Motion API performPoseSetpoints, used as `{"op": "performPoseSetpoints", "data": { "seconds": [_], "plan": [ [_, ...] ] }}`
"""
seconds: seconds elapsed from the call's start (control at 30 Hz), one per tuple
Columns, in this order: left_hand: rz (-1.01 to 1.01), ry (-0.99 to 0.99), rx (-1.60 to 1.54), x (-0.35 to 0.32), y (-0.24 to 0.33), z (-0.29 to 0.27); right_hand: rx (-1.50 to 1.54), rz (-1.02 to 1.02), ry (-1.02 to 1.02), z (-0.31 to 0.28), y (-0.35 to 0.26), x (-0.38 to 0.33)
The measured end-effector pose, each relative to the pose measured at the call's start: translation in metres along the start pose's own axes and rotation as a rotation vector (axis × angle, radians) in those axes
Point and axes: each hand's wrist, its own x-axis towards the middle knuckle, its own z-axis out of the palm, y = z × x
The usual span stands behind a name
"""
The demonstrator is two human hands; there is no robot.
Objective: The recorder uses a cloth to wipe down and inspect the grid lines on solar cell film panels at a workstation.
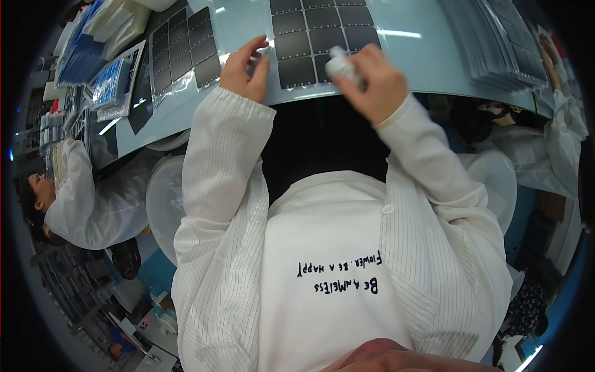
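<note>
My right hand (379, 85) is closed around a small white squeeze bottle (343, 67) with a narrow tip, a little blurred. The bottle is tilted, its tip pointing away from me over a sheet of dark square panels (295, 44) set in clear film. Over the table's near edge, to the left of that sheet, is my left hand (245, 69). Its thumb stands apart from the loosely bent fingers, and it holds nothing. Whether the left hand touches the table I cannot tell.
A second sheet of dark panels (184, 53) lies to the left on the pale table (421, 65). Thick stacks of clear-film sheets (505, 53) stand at the right. Bagged packs (114, 25) fill the far left. Co-workers in white coats (102, 204) sit on both sides.
</note>
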Motion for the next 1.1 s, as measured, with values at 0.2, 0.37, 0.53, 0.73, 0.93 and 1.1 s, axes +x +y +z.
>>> {"op": "performPoseSetpoints", "data": {
  "seconds": [0.2,0.37,0.53,0.73,0.93,1.1],
  "plan": [
    [-0.601,-0.149,-0.763,-0.015,0.031,-0.029,0.047,0.061,-0.100,-0.021,0.035,0.023],
    [-0.734,-0.197,-0.974,-0.026,0.043,-0.040,-0.163,0.163,-0.060,-0.021,0.065,0.049],
    [-0.738,-0.215,-0.978,-0.023,0.031,-0.043,0.265,-0.301,-0.623,-0.003,0.021,0.071],
    [-0.676,-0.200,-0.883,-0.019,0.034,-0.039,-0.012,-0.012,-0.241,0.016,0.120,0.157],
    [-0.323,-0.085,-0.156,-0.018,0.038,-0.044,0.259,-0.475,-0.726,0.038,0.018,0.115],
    [-0.098,0.097,0.538,-0.008,0.006,-0.052,0.173,-0.131,-0.374,0.047,0.087,0.170]
  ]
}}
